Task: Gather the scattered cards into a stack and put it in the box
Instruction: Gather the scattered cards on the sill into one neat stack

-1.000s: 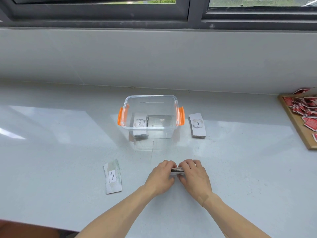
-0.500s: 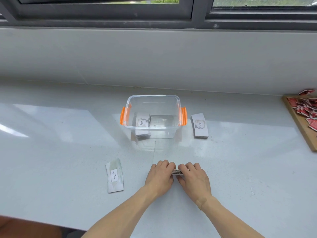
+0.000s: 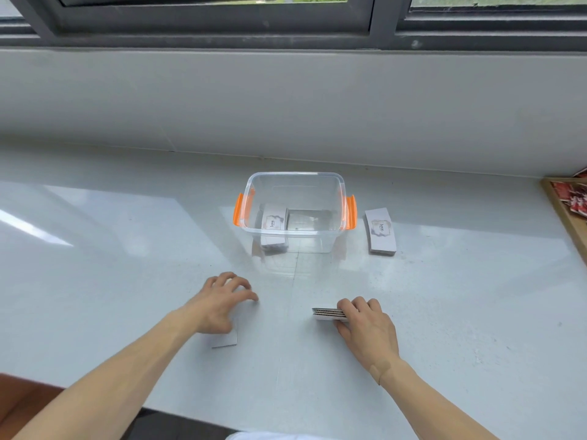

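A clear plastic box (image 3: 293, 231) with orange handles stands on the white counter, with a stack of "love" cards (image 3: 273, 228) inside at its left. Another card stack (image 3: 380, 231) lies just right of the box. My right hand (image 3: 365, 325) holds a small stack of cards (image 3: 327, 313) on edge against the counter in front of the box. My left hand (image 3: 219, 303) rests, fingers spread, on a loose white card (image 3: 225, 339) lying flat at the front left; most of that card is hidden under the hand.
A wooden tray (image 3: 565, 217) with red packets sits at the far right edge. A grey wall and window frame run behind the counter. The counter's front edge is near my forearms.
My left hand let go of the held stack and moved left onto the loose card. My right hand now holds the stack alone.
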Available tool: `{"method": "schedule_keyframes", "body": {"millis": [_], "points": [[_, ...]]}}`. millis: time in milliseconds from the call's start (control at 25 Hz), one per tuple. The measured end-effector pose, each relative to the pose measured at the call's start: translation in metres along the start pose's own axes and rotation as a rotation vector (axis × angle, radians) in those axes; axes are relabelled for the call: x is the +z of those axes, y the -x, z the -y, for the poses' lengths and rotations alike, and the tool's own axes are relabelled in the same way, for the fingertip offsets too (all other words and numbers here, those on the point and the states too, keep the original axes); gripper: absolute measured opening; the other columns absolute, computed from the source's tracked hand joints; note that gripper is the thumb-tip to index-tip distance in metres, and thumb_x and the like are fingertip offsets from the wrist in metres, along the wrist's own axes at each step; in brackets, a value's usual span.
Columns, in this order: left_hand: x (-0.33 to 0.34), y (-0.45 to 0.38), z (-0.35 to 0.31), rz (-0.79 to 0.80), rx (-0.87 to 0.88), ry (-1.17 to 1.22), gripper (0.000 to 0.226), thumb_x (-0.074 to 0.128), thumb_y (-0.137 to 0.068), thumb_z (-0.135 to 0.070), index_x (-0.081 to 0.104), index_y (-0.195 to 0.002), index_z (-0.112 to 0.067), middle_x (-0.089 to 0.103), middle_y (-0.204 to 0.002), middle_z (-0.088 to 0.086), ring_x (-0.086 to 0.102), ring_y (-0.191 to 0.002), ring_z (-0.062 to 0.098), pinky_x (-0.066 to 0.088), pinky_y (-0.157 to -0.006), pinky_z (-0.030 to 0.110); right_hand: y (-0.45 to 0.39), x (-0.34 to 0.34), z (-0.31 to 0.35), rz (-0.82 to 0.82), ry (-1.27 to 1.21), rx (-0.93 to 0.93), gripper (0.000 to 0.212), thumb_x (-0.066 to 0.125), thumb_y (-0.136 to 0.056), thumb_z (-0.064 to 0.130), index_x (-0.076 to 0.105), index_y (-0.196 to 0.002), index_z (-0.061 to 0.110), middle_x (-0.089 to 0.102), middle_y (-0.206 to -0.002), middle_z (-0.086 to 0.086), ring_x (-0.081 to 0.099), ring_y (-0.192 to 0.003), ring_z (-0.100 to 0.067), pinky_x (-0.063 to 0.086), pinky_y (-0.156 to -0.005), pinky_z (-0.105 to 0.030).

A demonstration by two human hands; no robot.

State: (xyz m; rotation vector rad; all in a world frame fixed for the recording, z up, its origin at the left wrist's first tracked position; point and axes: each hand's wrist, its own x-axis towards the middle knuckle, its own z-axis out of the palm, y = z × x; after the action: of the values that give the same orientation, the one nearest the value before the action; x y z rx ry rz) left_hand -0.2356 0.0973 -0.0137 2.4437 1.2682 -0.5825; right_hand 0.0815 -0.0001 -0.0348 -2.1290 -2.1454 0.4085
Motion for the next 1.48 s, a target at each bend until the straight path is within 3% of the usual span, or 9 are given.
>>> {"method": "schedule_keyframes", "body": {"millis": [200, 480, 600, 720, 880, 1080, 1280, 1480], "points": [[0.005, 0.014, 0.025, 0.012, -0.031, -0.085, 0.074, 0.055, -0.068, -0.013, 0.035, -0.128, -0.051, 0.026, -0.148, -0.009, 0.018, -0.138, 0.025, 0.028, -0.108, 0.038, 0.001, -0.001, 0.001, 0.005, -0.011, 0.001, 0.018, 0.073, -0.080, 0.029, 0.061, -0.088, 0.018, 0.059, -0.075, 0.000, 0.050, -0.070, -0.028, 0.039, -0.047, -0.033], [0.010, 0.019, 0.035, 0.003, -0.076, -0.042, 0.056, 0.074, -0.071, -0.031, 0.044, -0.117, -0.038, 0.030, -0.142, -0.010, 0.023, -0.134, 0.020, 0.035, -0.101, 0.033, 0.001, 0.002, -0.002, 0.025, -0.045, 0.017, 0.022, 0.059, -0.087, 0.037, 0.057, -0.106, 0.026, 0.059, -0.093, 0.005, 0.048, -0.085, -0.024, 0.045, -0.060, -0.035], [0.009, 0.021, 0.034, -0.034, -0.170, 0.080, 0.043, 0.073, -0.074, -0.034, 0.040, -0.102, -0.035, 0.044, -0.116, -0.014, 0.037, -0.117, 0.017, 0.038, -0.084, 0.028, 0.001, 0.001, -0.002, 0.031, -0.074, 0.001, 0.033, 0.060, -0.086, 0.038, 0.054, -0.117, 0.028, 0.059, -0.107, 0.006, 0.051, -0.096, -0.024, 0.046, -0.068, -0.033], [0.004, 0.017, 0.024, -0.046, -0.304, 0.362, 0.028, 0.061, -0.087, -0.025, 0.036, -0.090, -0.038, 0.046, -0.096, -0.009, 0.051, -0.087, 0.019, 0.040, -0.067, 0.028, 0.001, 0.001, -0.002, 0.038, -0.103, 0.008, 0.045, 0.060, -0.085, 0.041, 0.048, -0.126, 0.030, 0.055, -0.122, 0.008, 0.047, -0.112, -0.023, 0.046, -0.079, -0.033], [0.002, -0.002, -0.013, -0.184, -0.230, 0.634, 0.027, 0.047, -0.093, -0.009, 0.038, -0.087, -0.034, 0.051, -0.090, -0.001, 0.049, -0.080, 0.022, 0.044, -0.070, 0.039, 0.001, 0.002, -0.006, 0.043, -0.149, 0.022, 0.061, 0.058, -0.084, 0.046, 0.035, -0.139, 0.033, 0.048, -0.134, 0.011, 0.037, -0.125, -0.018, 0.045, -0.090, -0.033], [0.006, -0.025, -0.068, -0.412, -0.204, 0.752, 0.028, 0.045, -0.093, -0.004, 0.039, -0.088, -0.032, 0.052, -0.088, -0.009, 0.047, -0.085, 0.014, 0.041, -0.069, 0.034, 0.002, 0.004, -0.004, 0.040, -0.182, 0.025, 0.076, 0.060, -0.082, 0.047, 0.020, -0.146, 0.036, 0.041, -0.142, 0.012, 0.034, -0.129, -0.017, 0.045, -0.094, -0.033], [0.005, -0.040, -0.118, -0.394, -0.049, 0.867, 0.031, 0.041, -0.091, 0.003, 0.047, -0.092, -0.028, 0.056, -0.091, -0.005, 0.050, -0.086, 0.013, 0.038, -0.074, 0.026, 0.003, 0.005, -0.003, 0.014, -0.216, 0.034, 0.082, 0.064, -0.080, 0.045, 0.016, -0.146, 0.038, 0.039, -0.143, 0.012, 0.034, -0.128, -0.016, 0.047, -0.092, -0.032], [0.000, -0.043, -0.141, -0.250, 0.048, 0.989, 0.046, 0.035, -0.079, 0.014, 0.057, -0.100, -0.021, 0.063, -0.103, -0.001, 0.056, -0.097, 0.014, 0.044, -0.084, 0.023, 0.002, 0.006, -0.003, 0.014, -0.246, 0.058, 0.078, 0.063, -0.081, 0.045, 0.018, -0.144, 0.040, 0.033, -0.148, 0.008, 0.028, -0.132, -0.017, 0.047, -0.094, -0.037]]}}
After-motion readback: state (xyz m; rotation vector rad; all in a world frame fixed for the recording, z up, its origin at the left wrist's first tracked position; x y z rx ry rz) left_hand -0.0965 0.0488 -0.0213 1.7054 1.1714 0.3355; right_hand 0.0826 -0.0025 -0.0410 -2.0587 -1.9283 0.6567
